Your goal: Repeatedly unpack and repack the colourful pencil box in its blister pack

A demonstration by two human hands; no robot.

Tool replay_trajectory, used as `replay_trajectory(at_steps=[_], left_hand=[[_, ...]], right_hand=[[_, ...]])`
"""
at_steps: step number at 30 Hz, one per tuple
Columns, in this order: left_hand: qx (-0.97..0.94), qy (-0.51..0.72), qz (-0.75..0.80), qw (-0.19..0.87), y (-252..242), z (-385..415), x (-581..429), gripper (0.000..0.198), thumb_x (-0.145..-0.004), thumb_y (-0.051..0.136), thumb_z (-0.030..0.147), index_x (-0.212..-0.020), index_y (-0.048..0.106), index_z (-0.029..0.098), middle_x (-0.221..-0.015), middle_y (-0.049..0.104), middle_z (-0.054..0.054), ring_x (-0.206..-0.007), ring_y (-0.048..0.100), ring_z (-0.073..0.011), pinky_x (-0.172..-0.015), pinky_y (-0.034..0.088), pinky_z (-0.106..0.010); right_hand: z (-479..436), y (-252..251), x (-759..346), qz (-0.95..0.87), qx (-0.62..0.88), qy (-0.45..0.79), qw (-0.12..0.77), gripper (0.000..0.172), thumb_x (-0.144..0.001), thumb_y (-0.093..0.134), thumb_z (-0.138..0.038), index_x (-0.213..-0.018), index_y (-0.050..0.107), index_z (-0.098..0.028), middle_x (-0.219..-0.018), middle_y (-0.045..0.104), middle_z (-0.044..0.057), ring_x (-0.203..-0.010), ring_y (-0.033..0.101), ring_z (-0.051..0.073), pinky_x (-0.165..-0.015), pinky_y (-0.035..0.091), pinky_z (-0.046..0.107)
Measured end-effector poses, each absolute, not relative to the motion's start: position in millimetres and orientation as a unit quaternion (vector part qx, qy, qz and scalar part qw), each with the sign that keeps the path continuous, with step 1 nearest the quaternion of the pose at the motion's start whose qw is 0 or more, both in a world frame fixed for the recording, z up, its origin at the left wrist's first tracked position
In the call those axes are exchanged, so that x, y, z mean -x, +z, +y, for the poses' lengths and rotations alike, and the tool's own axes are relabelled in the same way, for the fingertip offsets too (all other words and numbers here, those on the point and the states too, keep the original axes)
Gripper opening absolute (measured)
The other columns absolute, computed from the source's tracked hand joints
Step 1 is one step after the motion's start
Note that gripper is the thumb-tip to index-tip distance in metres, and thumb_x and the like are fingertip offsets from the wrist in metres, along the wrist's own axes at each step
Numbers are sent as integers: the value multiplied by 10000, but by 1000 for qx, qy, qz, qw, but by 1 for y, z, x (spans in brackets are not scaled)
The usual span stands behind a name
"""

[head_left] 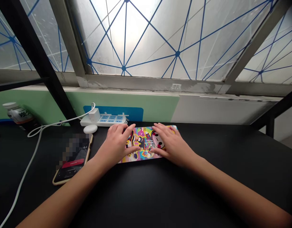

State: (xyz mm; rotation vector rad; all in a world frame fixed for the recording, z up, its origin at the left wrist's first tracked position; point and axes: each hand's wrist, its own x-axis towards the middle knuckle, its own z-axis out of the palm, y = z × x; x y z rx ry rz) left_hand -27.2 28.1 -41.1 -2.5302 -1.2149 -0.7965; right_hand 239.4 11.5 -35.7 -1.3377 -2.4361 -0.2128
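Cartoon-printed panel is laid flat on the black tabletop, close to the far edge; its left end is partly covered by the left hand and its right end by the right hand, each thumb being set wide of the fingers; whether the panel is gripped or merely touched cannot be told; to the left, a smartphone is seen beside the left forearm; farther off, a white charger is plugged into a power strip; a white-capped bottle is seen at far left.
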Motion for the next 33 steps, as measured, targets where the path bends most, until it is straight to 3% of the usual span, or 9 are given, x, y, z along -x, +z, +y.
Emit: replay_trajectory(at_steps=[3, 6, 10, 13, 16, 19, 23, 28, 33], left_hand=[[850, -282, -410, 175, -35, 22, 23, 720, -812, 756, 494, -1388, 492, 151, -1182, 592, -148, -1110, 513, -330, -1041, 372, -515], [837, -291, -416, 202, -24, 12, 19, 496, -827, 761, 414, -1216, 598, 155, -1085, 631, -123, -1023, 553, -311, -1007, 397, -520], [841, -291, -408, 205, -12, -2, 16, 159, -886, 704, 290, -961, 626, 173, -1042, 674, -100, -983, 604, -290, -957, 447, -481], [853, -255, -405, 207, -15, -7, 14, 10, -920, 611, 167, -922, 620, 170, -1273, 643, -140, -1175, 574, -341, -1002, 428, -519], [881, -179, -405, 167, -28, -6, 11, 115, -880, 620, 118, -986, 619, 164, -1389, 589, -151, -1261, 541, -376, -971, 459, -529], [897, -144, -403, 111, -34, -2, 10, 263, -883, 678, 299, -1092, 599, 160, -1331, 629, -163, -1200, 590, -362, -919, 493, -505], [889, -155, -423, 80, -31, 6, 16, 359, -905, 653, 435, -1132, 585, 165, -1200, 683, -140, -1127, 619, -317, -913, 487, -451], [867, -150, -471, 69, -42, 23, 33, 683, -898, 597, 591, -1411, 443, 167, -1472, 493, -192, -1378, 406, -384, -1062, 364, -564], [875, -147, -460, -22, -48, 30, 42, 615, -878, 631, 540, -1370, 485, 200, -1365, 536, -161, -1278, 472, -345, -1005, 449, -477]], right_hand=[[19, -34, -246, -841, 444, -171, 256, 580, -891, 639, -529, -1333, 500, -180, -1242, 638, 161, -1161, 569, 325, -1063, 354, 546], [20, -29, -247, -836, 393, -218, 314, 389, -895, 665, -455, -1160, 558, -191, -1031, 671, 119, -953, 604, 282, -914, 459, 465], [8, -25, -238, -832, 355, -243, 350, 197, -924, 652, -348, -1022, 565, -201, -944, 663, 94, -869, 598, 243, -784, 495, 386], [-3, -30, -227, -849, 338, -255, 317, 48, -953, 580, -195, -906, 587, -191, -1033, 677, 117, -965, 624, 243, -853, 506, 381], [-8, -41, -221, -876, 328, -259, 240, 134, -940, 523, -116, -856, 612, -169, -1159, 671, 152, -1041, 641, 272, -901, 513, 412], [-7, -50, -221, -892, 351, -215, 184, 91, -910, 548, -146, -902, 639, -152, -1172, 667, 165, -1067, 641, 308, -891, 525, 448], [-3, -50, -231, -904, 365, -133, 180, 88, -913, 595, -241, -920, 643, -169, -1195, 652, 164, -1102, 622, 311, -941, 506, 497], [-2, -44, -242, -918, 351, -30, 185, 162, -949, 589, -368, -898, 620, -217, -1203, 651, 125, -1132, 609, 282, -1011, 459, 525], [0, -42, -247, -892, 400, 7, 211, 293, -947, 586, -404, -1173, 551, -221, -1184, 656, 135, -1100, 619, 272, -972, 498, 488]])
